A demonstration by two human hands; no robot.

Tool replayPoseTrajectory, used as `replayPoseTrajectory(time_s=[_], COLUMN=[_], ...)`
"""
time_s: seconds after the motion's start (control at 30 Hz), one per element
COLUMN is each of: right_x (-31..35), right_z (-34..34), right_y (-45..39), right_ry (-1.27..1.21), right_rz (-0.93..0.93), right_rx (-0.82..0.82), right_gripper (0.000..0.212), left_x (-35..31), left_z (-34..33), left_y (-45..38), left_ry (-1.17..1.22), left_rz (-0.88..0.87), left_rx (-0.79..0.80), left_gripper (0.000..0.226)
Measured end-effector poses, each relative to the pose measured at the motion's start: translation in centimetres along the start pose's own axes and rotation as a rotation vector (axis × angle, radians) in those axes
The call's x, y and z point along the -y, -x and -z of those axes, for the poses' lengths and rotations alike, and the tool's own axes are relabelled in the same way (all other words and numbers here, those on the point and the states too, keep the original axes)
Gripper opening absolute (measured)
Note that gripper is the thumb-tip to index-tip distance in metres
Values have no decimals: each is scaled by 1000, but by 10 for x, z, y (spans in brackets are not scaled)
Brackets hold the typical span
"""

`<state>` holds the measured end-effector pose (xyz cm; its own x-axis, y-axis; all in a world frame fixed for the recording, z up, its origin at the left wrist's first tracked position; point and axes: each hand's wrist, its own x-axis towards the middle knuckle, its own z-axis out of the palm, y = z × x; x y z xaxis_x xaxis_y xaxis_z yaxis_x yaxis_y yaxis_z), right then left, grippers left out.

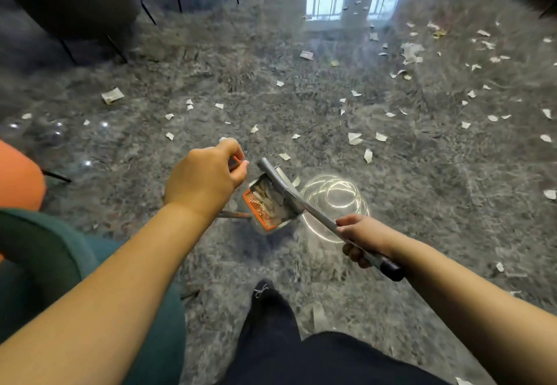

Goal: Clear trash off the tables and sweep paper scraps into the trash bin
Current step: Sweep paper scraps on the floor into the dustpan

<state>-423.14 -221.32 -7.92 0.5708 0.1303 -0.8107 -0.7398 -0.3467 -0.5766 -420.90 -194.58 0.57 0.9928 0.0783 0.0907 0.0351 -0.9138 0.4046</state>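
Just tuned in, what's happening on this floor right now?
A person is sweeping torn paper off a glossy grey floor. The left hand grips the top of the dustpan's handle, and the dustpan, orange-edged, already holds a load of scraps. The right hand holds the broom handle, with the broom end over the pan. Many paper scraps still lie ahead and to the right. No trash bin is in view.

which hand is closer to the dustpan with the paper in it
Left. The left hand grips the dustpan's handle just up and left of the dustpan. The right hand grips the broom handle, farther off to the lower right.
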Motion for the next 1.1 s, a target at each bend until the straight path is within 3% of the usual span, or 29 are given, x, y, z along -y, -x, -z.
replayPoseTrajectory(time_s=[0.3, 0.47, 0.83, 1.1], right_x=[133, 201, 381, 503], right_z=[24, 65, 182, 231], right_y=[-91, -157, -302, -394], right_ry=[-63, -48, -2, 16], right_rz=[-20, -14, -48, -29], right_rx=[-36, -52, 19, 26], right_gripper=[15, 25, 23, 22], left_x=[24, 19, -9, -5], left_z=[1, -22, -64, -72], left_y=[-176, -274, -504, -656], left_ry=[13, -4, -11, 4], left_rz=[-50, -46, 28, 52], left_rx=[15, 17, -6, -35], left_gripper=[15, 13, 11, 12])
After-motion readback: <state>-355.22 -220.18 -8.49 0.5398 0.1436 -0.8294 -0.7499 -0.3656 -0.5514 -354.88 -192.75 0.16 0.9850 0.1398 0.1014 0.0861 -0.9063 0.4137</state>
